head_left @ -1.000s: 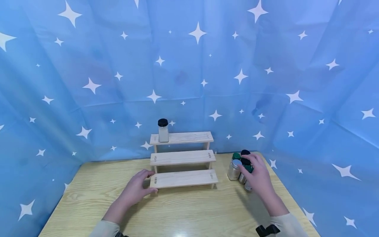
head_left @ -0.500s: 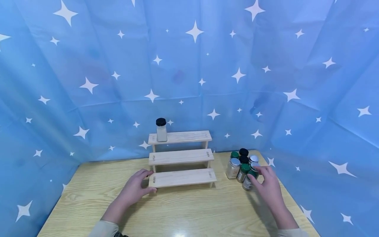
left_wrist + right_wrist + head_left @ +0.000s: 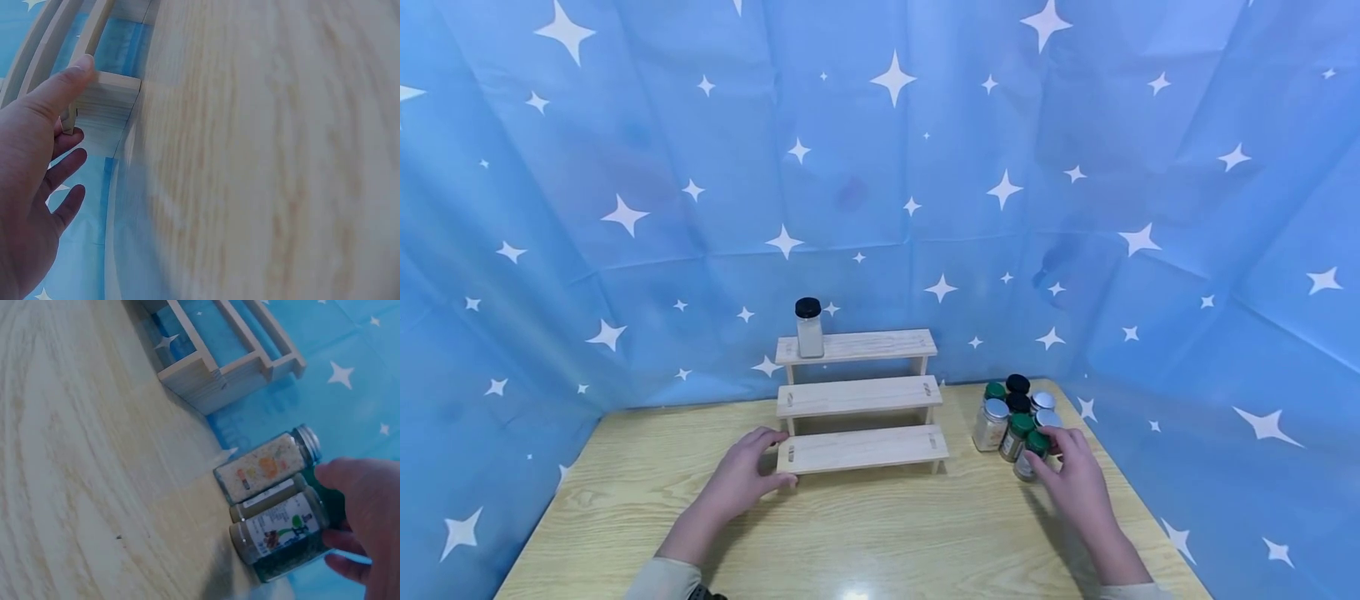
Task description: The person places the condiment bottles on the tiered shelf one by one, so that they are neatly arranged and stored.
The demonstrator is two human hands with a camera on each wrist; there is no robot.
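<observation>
My left hand (image 3: 741, 477) grips the left end of a three-step wooden shelf rack (image 3: 868, 450), thumb in front of the lowest board and index finger behind it. In the left wrist view its other fingers are spread loosely beside the board. At the right, my right hand (image 3: 1081, 482) has thumb and fingers around the green cap of the front spice jar (image 3: 1025, 469), which stands upright on the table. That jar's label (image 3: 284, 522) shows in the right wrist view. Close beside it are another green-capped jar (image 3: 1011, 446) and a silver-lidded jar (image 3: 991, 428) of pale contents.
On the top board's left end stands a black-capped jar (image 3: 810, 336) with white contents. Several more jars with black (image 3: 1018, 384), green and silver lids crowd behind the front ones. A blue star-patterned cloth (image 3: 880, 183) rises behind and beside the wooden table (image 3: 865, 533).
My right hand has come from above the jar cluster rightward and toward me, then settled around the front green cap. The left hand keeps its grip on the rack; the head view shifted slightly.
</observation>
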